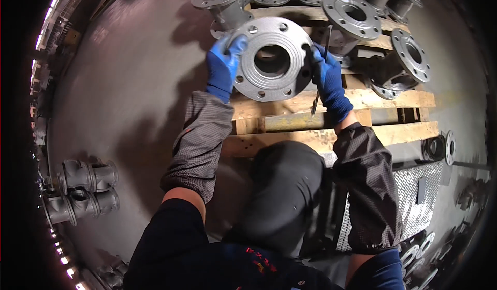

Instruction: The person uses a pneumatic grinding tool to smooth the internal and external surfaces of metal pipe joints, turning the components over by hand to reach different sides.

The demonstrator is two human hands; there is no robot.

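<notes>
A grey metal flanged pipe fitting is between my hands, its round face with bolt holes and a wide centre bore turned up toward me. My left hand, in a blue-coated glove, grips the flange's left rim. On the opposite side my gloved right hand is closed around a thin dark rod-like tool, its ends sticking out above and below the fist. Those right fingers also meet the flange's right edge, partly in shadow. The body of the fitting under the flange is hidden.
Several similar flanged fittings stand on a wooden pallet, one tilted fitting at its right. More fittings lie on the floor at left. A silvery textured panel is at lower right, near my knee.
</notes>
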